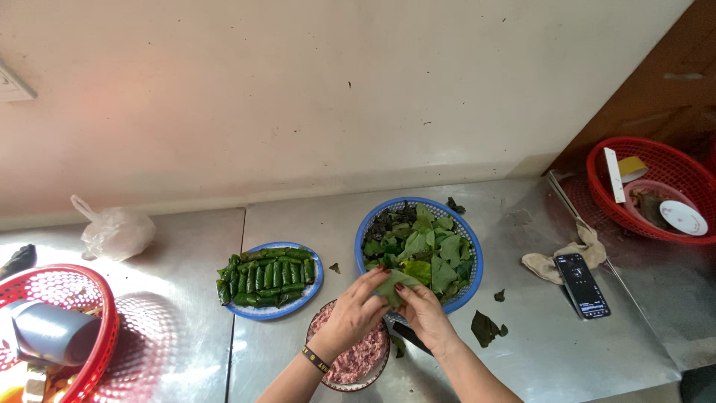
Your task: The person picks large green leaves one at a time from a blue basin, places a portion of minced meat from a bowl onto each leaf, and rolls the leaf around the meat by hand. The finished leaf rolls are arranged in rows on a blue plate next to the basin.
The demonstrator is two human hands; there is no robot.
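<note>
Here both hands meet over the near rim of the blue basket [471, 246], pinched together on one green leaf [393, 284]. Left hand [356, 312] grips the leaf's left side, fingers curled on top; right hand [423, 311] clamps the right side, thumb on the leaf. Leaf sits between the fingertips, held above the basket edge, just past the bowl of minced meat [356, 357]. Left wrist wears a dark band and hangs over that bowl. Basket is full of loose green leaves, some dark ones at the back. Left of it, a blue plate [316, 285] carries rows of rolled green leaf parcels [265, 277], tightly packed. Torn leaf bits [485, 327] lie on the steel worktop [544, 343] right of the hands. Further right: a phone [582, 284] lying on a beige cloth [585, 251], then a red basket [634, 216] with a small pink bowl inside. Far left: a knotted white plastic bag [115, 231] and another red basket [93, 313] holding a grey cup on its side.
</note>
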